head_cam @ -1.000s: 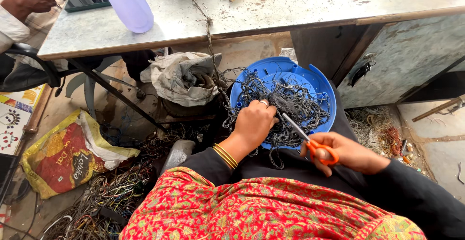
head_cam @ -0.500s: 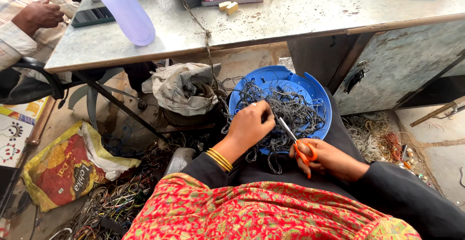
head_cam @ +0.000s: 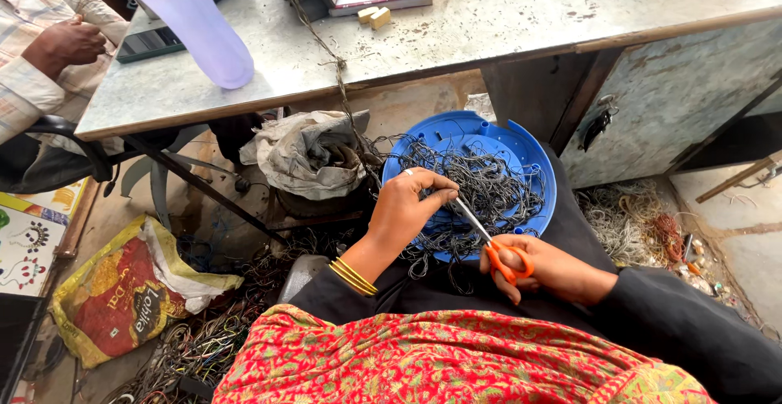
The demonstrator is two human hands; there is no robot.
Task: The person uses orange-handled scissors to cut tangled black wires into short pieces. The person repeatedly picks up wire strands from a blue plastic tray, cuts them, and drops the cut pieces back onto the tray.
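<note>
The left hand (head_cam: 407,208) reaches forward from a black sleeve with gold bangles (head_cam: 353,276) at the wrist, palm down over the blue plastic tray (head_cam: 456,131) on the lap. Its fingers are bent and pinched together on a strand of the dark tangled wires (head_cam: 489,188) heaped in the tray. The right hand (head_cam: 550,267) lies lower, just beside the tray's near rim, fingers curled through the orange handles of the scissors (head_cam: 489,237) and clasping them; the blades point up toward the left fingertips and look nearly closed at the pinched strand. Beyond the tray stands a grey metal table (head_cam: 521,21).
</note>
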